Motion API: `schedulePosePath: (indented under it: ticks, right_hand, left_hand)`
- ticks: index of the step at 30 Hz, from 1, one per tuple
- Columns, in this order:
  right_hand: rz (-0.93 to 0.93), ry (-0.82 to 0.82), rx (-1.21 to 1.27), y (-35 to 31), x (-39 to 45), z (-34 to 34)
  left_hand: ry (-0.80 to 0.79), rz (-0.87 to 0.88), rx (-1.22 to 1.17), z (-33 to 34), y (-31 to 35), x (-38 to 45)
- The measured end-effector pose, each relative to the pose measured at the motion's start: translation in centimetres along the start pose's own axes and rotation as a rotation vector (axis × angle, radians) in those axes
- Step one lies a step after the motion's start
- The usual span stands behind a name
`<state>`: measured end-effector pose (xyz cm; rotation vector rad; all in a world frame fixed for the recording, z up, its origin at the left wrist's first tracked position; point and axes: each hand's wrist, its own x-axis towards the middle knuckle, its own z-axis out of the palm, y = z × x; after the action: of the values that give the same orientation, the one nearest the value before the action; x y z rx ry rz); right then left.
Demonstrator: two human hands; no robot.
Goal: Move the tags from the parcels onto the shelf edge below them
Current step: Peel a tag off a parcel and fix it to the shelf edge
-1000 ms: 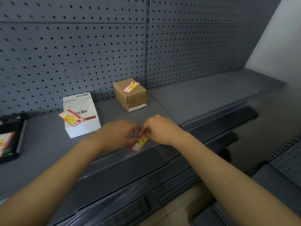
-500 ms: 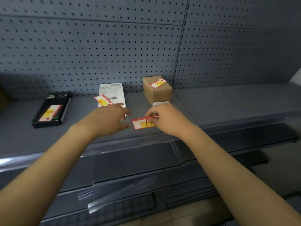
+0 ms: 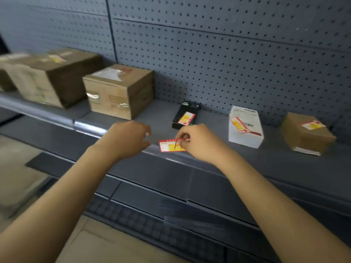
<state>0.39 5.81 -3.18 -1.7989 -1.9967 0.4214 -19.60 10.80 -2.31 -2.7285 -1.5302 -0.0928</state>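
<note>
My right hand (image 3: 197, 143) pinches a red-and-yellow tag (image 3: 171, 145) by its right end, just above the shelf's front edge (image 3: 167, 158). A short way left of the tag, my left hand (image 3: 127, 138) hovers with fingers loosely curled and holds nothing. Behind the hands a black parcel (image 3: 187, 113) carries a tag (image 3: 186, 118). The white parcel (image 3: 245, 128) to the right carries a tag (image 3: 239, 124) too. Another tag (image 3: 312, 125) lies on the small brown box (image 3: 305, 134) at far right.
Two bigger cardboard boxes, one (image 3: 118, 91) near the middle and one (image 3: 51, 74) at the far left, stand on the shelf. A grey pegboard wall (image 3: 228, 54) backs the shelf. Lower shelf rails (image 3: 171, 196) and tan floor (image 3: 19, 168) lie below.
The tag left the shelf edge in my right hand and travelled left. My left hand let go of it. My view swung left, bringing the big boxes into sight.
</note>
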Motion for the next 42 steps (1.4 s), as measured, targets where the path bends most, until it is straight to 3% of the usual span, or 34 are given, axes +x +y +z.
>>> schedulePosePath:
  ticks: [12,27,35,42]
  right_hand:
    - [-0.362,-0.225,0.052,-26.6,15.1,15.8]
    - [-0.562,-0.453,0.224,-45.5,31.3,31.6]
    - [-0.527,-0.475,0.276,-54.6,37.3,38.0]
    - [-0.350,-0.409,0.301,-60.0,41.8,41.8]
  left_hand:
    - [0.001,-0.474,0.132,-1.7,-27.5,-13.1]
    - [-0.057,-0.835,0.091,-0.9,-50.2,-17.7]
    - [-0.042,-0.858,0.085,-0.5,-62.5,-19.1]
    - [-0.045,-0.674,0.156,-0.2,-73.9,-17.6]
